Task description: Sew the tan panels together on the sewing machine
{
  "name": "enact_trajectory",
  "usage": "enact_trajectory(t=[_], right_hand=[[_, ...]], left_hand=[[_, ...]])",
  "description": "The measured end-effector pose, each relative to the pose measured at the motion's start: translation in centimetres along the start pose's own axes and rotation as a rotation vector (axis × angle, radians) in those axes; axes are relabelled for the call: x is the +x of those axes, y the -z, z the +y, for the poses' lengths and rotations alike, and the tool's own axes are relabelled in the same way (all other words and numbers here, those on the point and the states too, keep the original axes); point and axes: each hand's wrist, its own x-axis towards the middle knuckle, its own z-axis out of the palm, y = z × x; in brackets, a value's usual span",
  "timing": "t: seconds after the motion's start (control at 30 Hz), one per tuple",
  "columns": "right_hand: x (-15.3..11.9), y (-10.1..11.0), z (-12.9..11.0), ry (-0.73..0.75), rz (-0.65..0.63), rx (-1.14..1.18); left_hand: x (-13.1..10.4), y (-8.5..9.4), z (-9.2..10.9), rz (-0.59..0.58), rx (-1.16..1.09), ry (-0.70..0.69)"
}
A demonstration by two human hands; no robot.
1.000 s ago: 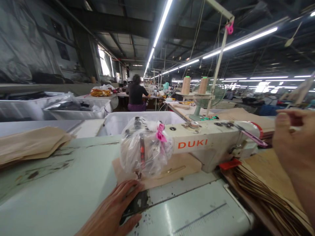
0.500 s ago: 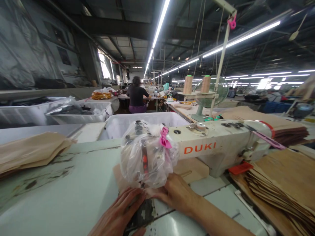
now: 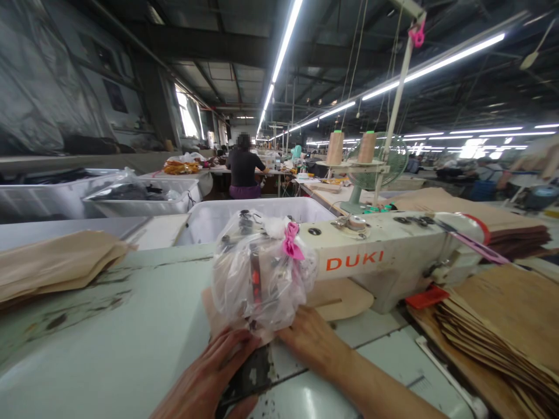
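Observation:
A beige flat piece (image 3: 343,299), fabric or leather, lies beneath the sewing machine (image 3: 353,262) marked DUKI. A clear plastic bag (image 3: 266,285) tied with a pink strip covers the machine's head and hides the needle area. My left hand (image 3: 213,366) rests on the near left edge of the piece, fingers stretched toward the needle area, thumb apart. Flat on the piece from the right, my right hand (image 3: 312,340) has its thumb stretched out and its fingertips partly behind the bag.
Stacked beige pieces (image 3: 502,326) lie right of the machine, and more beige sheets (image 3: 56,265) at left. Behind the green table (image 3: 109,326) stands a white bin (image 3: 205,218). Thread cones (image 3: 335,148) and a fan (image 3: 384,163) are beyond. A person (image 3: 244,166) sits further off.
The beige piece has shifted slightly under the machine, and its slit shows more clearly. My right hand has moved a little to the left; my left hand stays nearly in place.

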Motion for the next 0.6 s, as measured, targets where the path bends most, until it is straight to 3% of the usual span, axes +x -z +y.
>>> enact_trajectory(t=[0.2,0.37,0.6], right_hand=[[-0.6,0.6,-0.8,-0.158,0.04,0.361],[-0.1,-0.3,-1.3,-0.133,-0.041,0.292],[0.2,-1.6,-0.7,-0.118,-0.039,0.202]], left_hand=[[1.1,0.8,0.4,-0.003,-0.04,0.004],[0.9,0.7,0.1,0.012,-0.061,0.043],[0.7,0.0,-0.6,0.048,-0.04,0.004]])
